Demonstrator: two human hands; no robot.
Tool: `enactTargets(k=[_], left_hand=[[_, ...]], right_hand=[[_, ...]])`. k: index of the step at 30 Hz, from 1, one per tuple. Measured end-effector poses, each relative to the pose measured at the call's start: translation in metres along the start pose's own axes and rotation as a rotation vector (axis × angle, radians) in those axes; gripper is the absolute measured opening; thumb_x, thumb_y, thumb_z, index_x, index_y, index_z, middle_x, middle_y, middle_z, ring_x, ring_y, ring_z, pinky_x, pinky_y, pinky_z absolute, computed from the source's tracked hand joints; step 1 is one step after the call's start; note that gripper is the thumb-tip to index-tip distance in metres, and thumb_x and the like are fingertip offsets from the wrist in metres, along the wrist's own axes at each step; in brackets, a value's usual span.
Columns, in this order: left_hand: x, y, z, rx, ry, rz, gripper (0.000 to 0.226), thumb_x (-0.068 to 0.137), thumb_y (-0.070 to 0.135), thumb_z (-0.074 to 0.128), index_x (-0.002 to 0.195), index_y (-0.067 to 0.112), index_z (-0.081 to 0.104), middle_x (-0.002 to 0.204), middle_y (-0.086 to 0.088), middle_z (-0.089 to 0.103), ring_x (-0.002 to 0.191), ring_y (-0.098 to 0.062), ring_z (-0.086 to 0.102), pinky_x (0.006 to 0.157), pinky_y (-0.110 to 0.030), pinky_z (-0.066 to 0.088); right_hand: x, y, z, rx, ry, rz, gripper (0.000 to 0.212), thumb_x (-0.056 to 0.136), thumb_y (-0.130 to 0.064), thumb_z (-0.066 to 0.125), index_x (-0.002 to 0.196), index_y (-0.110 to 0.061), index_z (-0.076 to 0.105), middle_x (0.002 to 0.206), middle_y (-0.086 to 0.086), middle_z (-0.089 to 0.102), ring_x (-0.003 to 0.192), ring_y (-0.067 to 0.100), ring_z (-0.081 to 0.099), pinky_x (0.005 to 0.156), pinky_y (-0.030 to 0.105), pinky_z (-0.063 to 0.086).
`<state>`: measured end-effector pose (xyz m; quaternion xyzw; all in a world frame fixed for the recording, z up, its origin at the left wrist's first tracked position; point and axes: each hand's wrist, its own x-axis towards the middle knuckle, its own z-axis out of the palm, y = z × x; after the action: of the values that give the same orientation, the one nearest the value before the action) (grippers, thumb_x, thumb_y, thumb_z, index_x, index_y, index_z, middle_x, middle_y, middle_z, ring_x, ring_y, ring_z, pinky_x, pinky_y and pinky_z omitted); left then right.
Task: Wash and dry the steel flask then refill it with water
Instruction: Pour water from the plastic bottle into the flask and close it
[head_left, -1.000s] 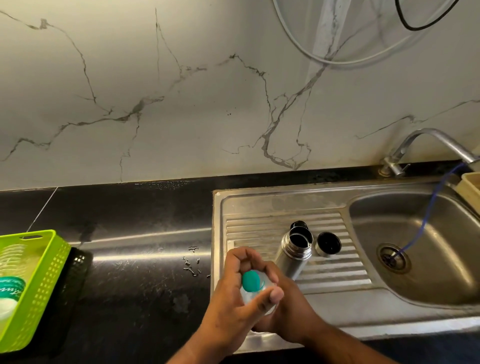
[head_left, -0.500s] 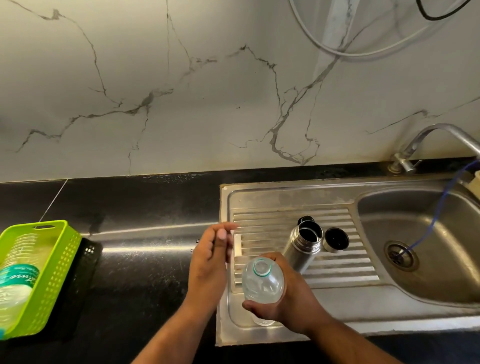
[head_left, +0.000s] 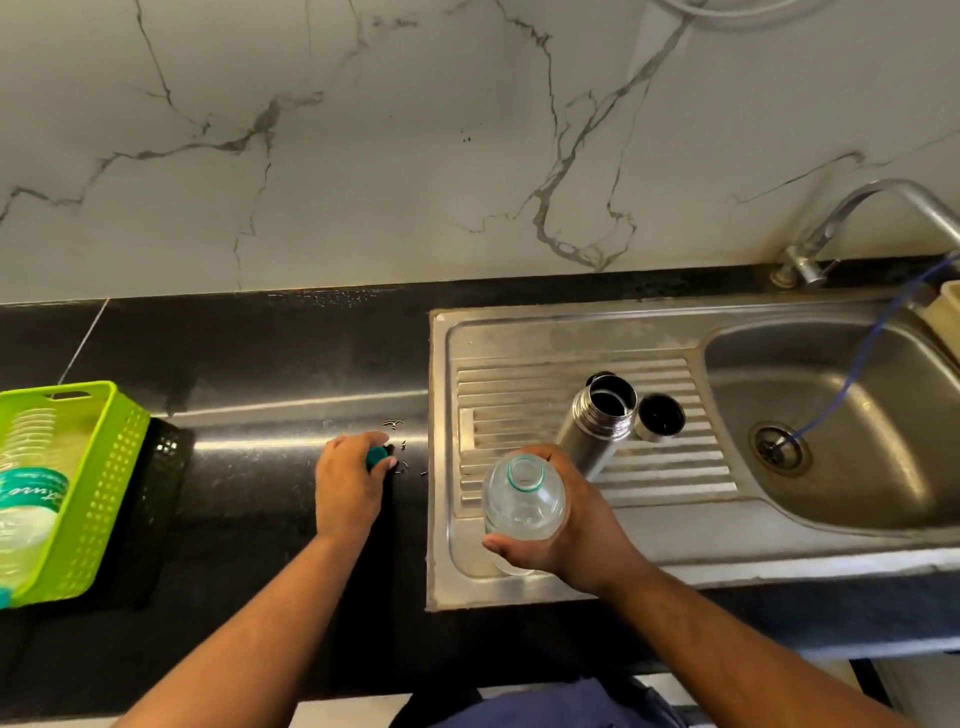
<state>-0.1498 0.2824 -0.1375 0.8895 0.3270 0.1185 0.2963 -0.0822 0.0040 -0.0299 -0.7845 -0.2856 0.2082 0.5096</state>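
Left hand (head_left: 348, 486) pinch on teal cap (head_left: 376, 457), right hand (head_left: 576, 525) round clear bottle (head_left: 522, 499) (uncapped)

The left forearm (head_left: 249, 623) and the right forearm (head_left: 727, 649) are shown bare from wrist to the lower edge of the view. The left hand (head_left: 348, 483) and the right hand (head_left: 576, 530) are likewise left uncovered. A dark blue garment (head_left: 571, 701), softly creased, is glimpsed at the bottom edge, between the two arms.
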Motion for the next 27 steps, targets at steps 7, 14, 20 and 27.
enactTargets(k=[7,14,20,27], left_hand=[[-0.001,-0.005,0.000,0.014,-0.069,-0.044,0.053,0.078,0.033,0.086,0.128,0.026,0.067,0.122,0.003,0.067,0.122,-0.023,0.054,0.103,-0.048,0.038],[0.000,0.053,-0.010,-0.187,-0.008,0.055,0.052,0.081,0.054,0.072,0.128,0.032,0.062,0.126,0.009,0.061,0.124,-0.017,0.051,0.102,-0.048,0.046],[-0.002,0.130,-0.007,-0.314,-0.124,0.313,0.052,0.081,0.054,0.070,0.128,0.037,0.056,0.125,0.023,0.056,0.121,-0.005,0.050,0.101,-0.035,0.044],[-0.014,0.163,0.022,-0.317,-0.403,0.487,0.114,0.065,0.048,0.090,0.155,0.044,0.020,0.151,0.017,0.038,0.140,-0.004,0.037,0.118,-0.037,0.038]], right_hand=[[0.001,0.006,0.001,0.037,0.010,-0.015,0.086,0.062,-0.033,0.099,0.130,-0.032,0.047,0.123,-0.025,0.058,0.118,0.006,0.059,0.095,0.013,0.046],[-0.010,0.020,0.007,0.074,0.053,0.003,0.087,0.061,-0.037,0.100,0.134,-0.024,0.053,0.127,-0.012,0.063,0.122,0.015,0.061,0.102,0.033,0.050],[-0.018,0.012,0.002,0.096,0.161,0.017,0.074,0.062,-0.032,0.097,0.122,-0.048,0.055,0.115,-0.014,0.071,0.108,0.013,0.068,0.093,0.032,0.055],[-0.042,-0.017,-0.066,0.169,0.221,0.004,0.069,0.059,-0.027,0.098,0.119,-0.032,0.064,0.113,-0.010,0.073,0.104,0.011,0.070,0.087,0.024,0.053]])
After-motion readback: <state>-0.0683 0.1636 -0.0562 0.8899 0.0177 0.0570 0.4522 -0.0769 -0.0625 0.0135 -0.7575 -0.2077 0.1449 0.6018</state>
